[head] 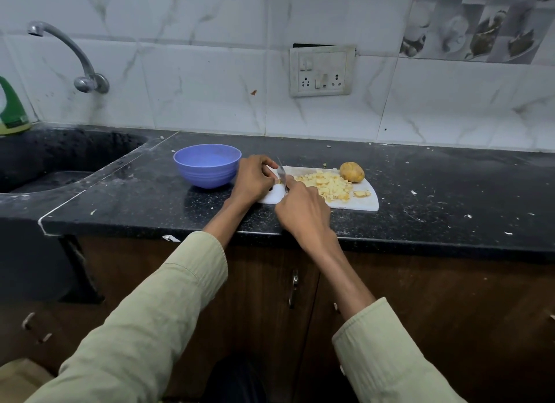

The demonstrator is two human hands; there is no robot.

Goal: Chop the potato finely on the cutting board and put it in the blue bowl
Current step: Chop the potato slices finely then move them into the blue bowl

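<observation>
While the right hand (pixel 300 210) grips the knife (pixel 282 174) with its fingers curled round the handle, the left hand (pixel 255 178) pinches a small scrap of potato (pixel 277 180) hard against the blade, and that closeness is the main hazard: the piece is so small that a slip of the edge could reach the left fingertips (pixel 271 165), which sit just beside the steel. Both hands work at the nine o'clock end of the white cutting board (pixel 354 205). A heap of chopped potato (pixel 327 186) covers the board's middle, and a whole unpeeled potato (pixel 352 171) rests at its two o'clock corner, near the far edge; a nudge from the knife arm could, I judge, roll it off onto the black table (pixel 450 192).

At nine o'clock from the board stands the blue bowl (pixel 207 165), just beside the left wrist and apparently holding no potato so far. A backward jerk of that hand might knock it. One loose piece (pixel 362 194) lies at the board's four o'clock side, apart from the heap, and could be missed when the pile is moved. Crumbs already dot the table, so more spill seems likely during transfer, since the heap spreads close to the board's near rim.
</observation>
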